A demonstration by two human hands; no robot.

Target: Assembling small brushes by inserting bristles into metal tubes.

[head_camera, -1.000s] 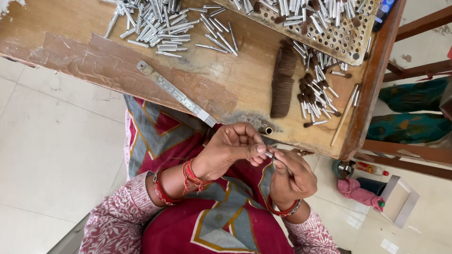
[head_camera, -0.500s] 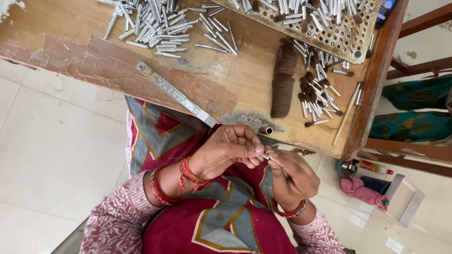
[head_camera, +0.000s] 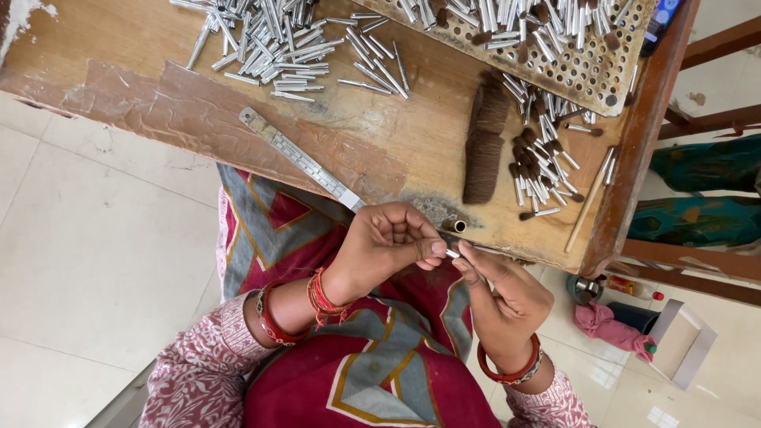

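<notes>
Both hands meet just below the near edge of the worktop, slightly right of the frame's centre. Between them sits a small metal tube, silver-grey and short; only a short bit of it shows between the fingertips, the rest being covered. The left hand is curled, thumb and forefinger pinched on the tube's left end. The right hand comes up from the lower right, its forefinger and thumb narrowed onto the tube's other end. Whether anything is fitted inside the tube cannot be told.

Red bangles ring the left wrist, with a red thread band beside them nearer the hand; a red bangle rings the right wrist.

On the worktop, a loose heap of silver tubes lies at the upper centre-left of the frame. A perforated tray at the upper right carries more tubes, some tipped with brown tufts. A dark brown bundle of bristle lies right of centre, with tufted tubes scattered just beside it. A steel ruler lies aslant across the worktop's near edge. A thin wooden stick rests near the right edge. A short brass-coloured ferrule lies just above the hands.
</notes>
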